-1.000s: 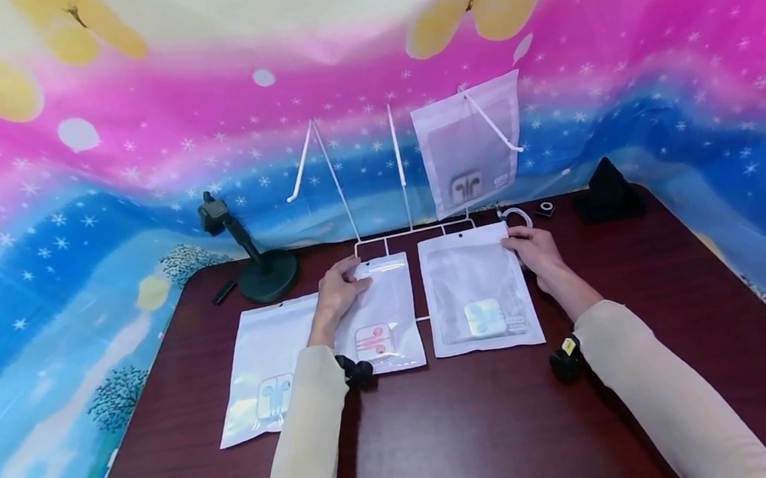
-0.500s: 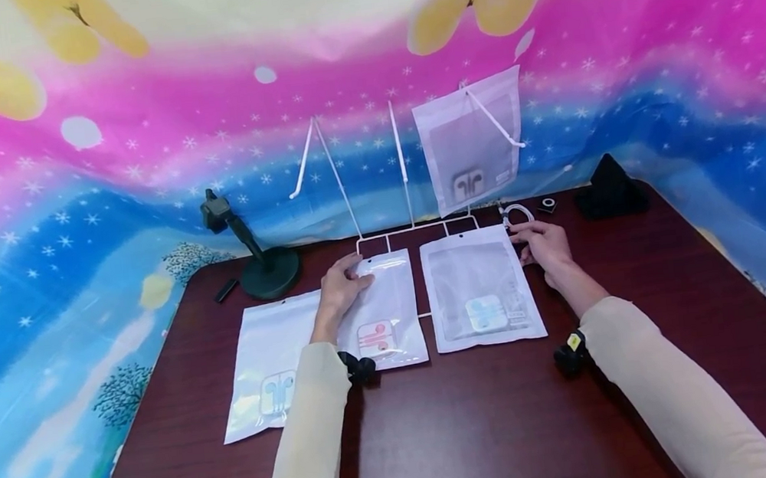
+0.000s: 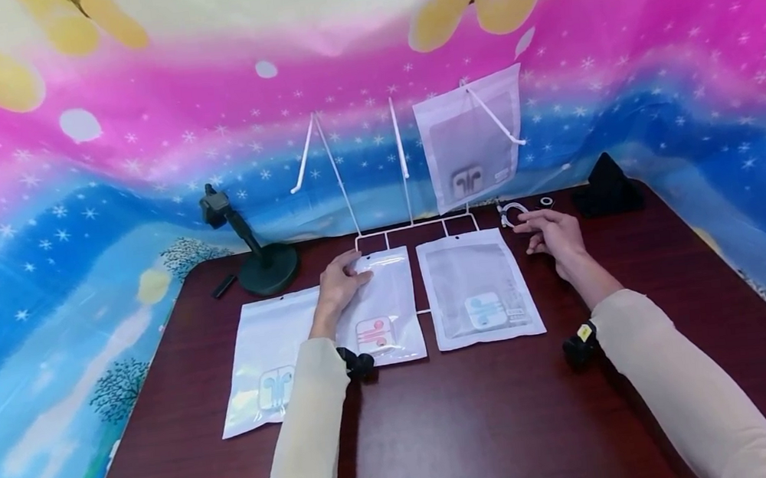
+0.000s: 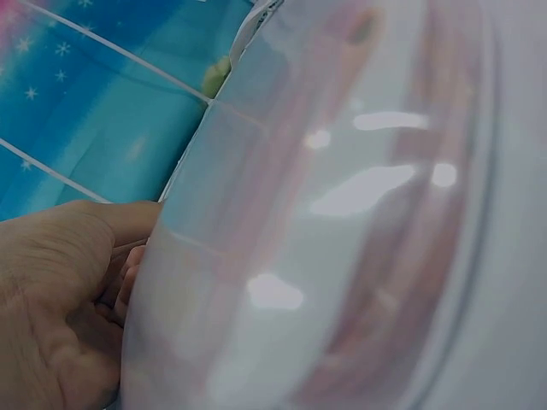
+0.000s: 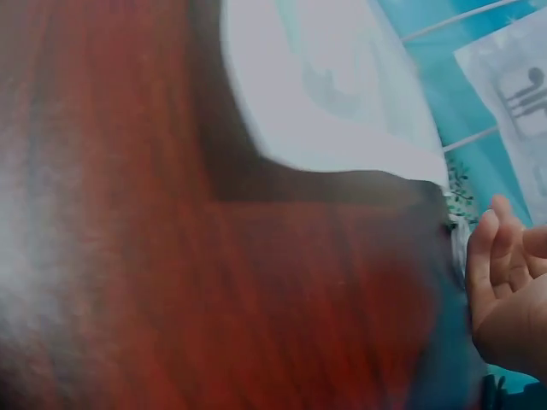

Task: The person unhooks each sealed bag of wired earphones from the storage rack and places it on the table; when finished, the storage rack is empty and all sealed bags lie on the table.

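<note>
My left hand (image 3: 339, 289) pinches the top left corner of the middle white zip bag (image 3: 391, 296), which holds a pink earphone case (image 3: 374, 335). In the left wrist view the shiny bag (image 4: 282, 213) hides the fingertips. My right hand (image 3: 559, 241) is apart from the right zip bag (image 3: 465, 269), fingers loosely bent, holding nothing; a pale blue earphone case (image 3: 485, 311) shows inside that bag. A left zip bag (image 3: 254, 344) with blue earphones lies partly under my left forearm. Another zip bag (image 3: 442, 133) hangs on the rack's right hook.
A white wire rack (image 3: 412, 225) stands at the back, its other two hooks (image 3: 303, 154) bare. Around it are a dark stand (image 3: 268, 269), a small black stick (image 3: 224, 286), a white cable (image 3: 507, 214), a small round-faced item (image 3: 546, 202) and a black wedge-shaped object (image 3: 607, 190).
My right hand has let go of the right bag's top corner and moved away to the right. The bag lies slightly shifted. My left hand stays at the middle bag.
</note>
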{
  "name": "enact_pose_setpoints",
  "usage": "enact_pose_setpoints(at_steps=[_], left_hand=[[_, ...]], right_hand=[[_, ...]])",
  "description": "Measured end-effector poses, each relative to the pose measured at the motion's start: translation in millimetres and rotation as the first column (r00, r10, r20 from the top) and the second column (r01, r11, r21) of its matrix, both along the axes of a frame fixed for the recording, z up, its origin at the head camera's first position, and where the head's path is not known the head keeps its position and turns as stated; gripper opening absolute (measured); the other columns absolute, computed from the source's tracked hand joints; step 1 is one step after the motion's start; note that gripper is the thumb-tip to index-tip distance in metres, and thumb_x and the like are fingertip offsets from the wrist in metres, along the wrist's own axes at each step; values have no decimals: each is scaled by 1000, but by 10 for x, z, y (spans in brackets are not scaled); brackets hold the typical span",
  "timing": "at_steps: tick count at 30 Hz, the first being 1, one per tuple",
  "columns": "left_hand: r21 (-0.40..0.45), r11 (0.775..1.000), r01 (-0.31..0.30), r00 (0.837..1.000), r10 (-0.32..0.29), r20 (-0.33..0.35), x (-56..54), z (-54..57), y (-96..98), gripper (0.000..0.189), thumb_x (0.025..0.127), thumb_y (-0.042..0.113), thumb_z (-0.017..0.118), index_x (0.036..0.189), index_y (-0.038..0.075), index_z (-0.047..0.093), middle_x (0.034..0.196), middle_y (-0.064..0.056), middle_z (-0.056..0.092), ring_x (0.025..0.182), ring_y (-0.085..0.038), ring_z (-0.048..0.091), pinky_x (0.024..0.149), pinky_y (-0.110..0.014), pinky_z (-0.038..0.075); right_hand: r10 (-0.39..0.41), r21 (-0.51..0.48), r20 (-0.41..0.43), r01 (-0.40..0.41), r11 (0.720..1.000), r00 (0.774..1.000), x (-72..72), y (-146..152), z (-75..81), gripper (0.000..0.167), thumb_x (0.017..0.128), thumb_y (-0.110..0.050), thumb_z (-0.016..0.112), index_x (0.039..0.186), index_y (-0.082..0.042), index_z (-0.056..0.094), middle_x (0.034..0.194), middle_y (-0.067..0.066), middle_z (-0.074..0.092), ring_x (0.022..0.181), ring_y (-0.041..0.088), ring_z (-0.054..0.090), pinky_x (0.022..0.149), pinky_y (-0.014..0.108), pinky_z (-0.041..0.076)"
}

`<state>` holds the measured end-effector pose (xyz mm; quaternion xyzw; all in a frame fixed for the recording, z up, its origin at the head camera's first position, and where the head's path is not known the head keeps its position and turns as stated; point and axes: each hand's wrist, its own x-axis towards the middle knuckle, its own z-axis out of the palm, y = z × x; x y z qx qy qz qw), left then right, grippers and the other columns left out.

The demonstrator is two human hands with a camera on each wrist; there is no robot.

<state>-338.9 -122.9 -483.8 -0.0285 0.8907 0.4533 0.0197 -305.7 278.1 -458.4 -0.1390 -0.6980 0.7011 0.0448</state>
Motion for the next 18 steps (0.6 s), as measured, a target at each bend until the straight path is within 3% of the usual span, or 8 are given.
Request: enact_pose_setpoints(at_steps=[9, 13, 18], left_hand=[[2, 1000, -3, 1000, 3, 7, 12, -8, 4, 56, 97, 17, 75, 151, 14, 57, 113, -9, 60, 92, -22, 52, 85, -34, 43], [-1, 1000, 3, 1000, -3, 3, 11, -9, 1, 56, 97, 17, 75, 150, 14, 57, 111, -9, 60, 91, -22, 52, 82, -33, 43], [-5, 1000, 5, 1000, -5, -3, 3, -3, 12, 55, 97, 16, 75, 149, 14, 58, 112, -8, 59, 89, -20, 51, 80, -32, 42]], right_hand=[[15, -131, -159, -36, 991, 987, -118, 88, 423, 30, 104, -13, 65, 133, -6, 66, 98, -3, 79, 59, 11, 59, 63, 26, 58], [21, -164, -235, -61, 985, 972, -195, 96, 701, 47, 102, -14, 68, 146, -6, 55, 123, 5, 73, 64, 11, 62, 69, 25, 59], [-2, -242, -283, -70, 968, 959, -323, 29, 1065, 59, 100, -8, 69, 155, -11, 47, 152, 14, 53, 66, 14, 63, 68, 26, 59]])
